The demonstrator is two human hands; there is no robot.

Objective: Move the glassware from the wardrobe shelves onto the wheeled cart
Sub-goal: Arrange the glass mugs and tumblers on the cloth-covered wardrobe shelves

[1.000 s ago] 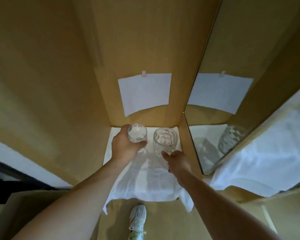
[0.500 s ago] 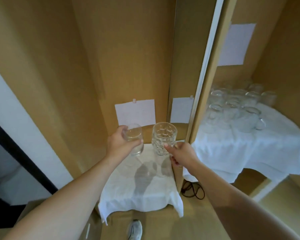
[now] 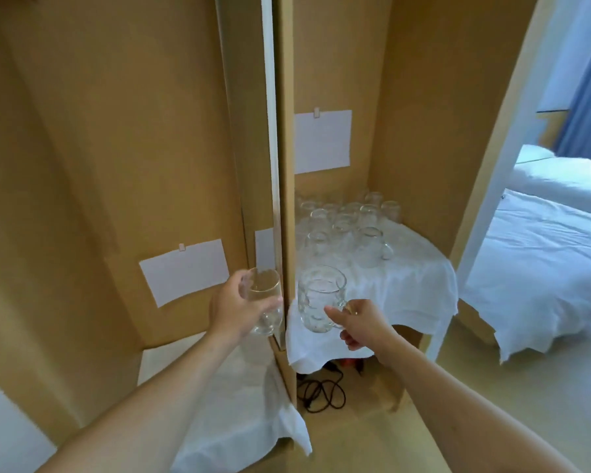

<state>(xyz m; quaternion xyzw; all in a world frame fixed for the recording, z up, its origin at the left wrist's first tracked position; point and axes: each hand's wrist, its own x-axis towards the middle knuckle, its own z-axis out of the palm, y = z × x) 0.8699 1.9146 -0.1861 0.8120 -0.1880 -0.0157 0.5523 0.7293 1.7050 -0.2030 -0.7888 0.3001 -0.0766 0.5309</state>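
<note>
**Two glasses held up at the wardrobe**

The left hand [image 3: 234, 307] is wrapped around a smooth clear tumbler [image 3: 265, 303], thumb on the near side, holding it upright in the air in front of the brown partition [image 3: 284, 165]. The right hand [image 3: 359, 322] grips the handle of a dimpled glass mug [image 3: 318, 298], also lifted and upright, just beside the tumbler. Behind them, more glassware [image 3: 345, 227] stands clustered on a white cloth [image 3: 413, 281] draped over the right-hand shelf. A black cable [image 3: 321, 394] lies coiled on the floor beneath. A bed with white sheets [image 3: 543, 254] shows at the right.
</note>
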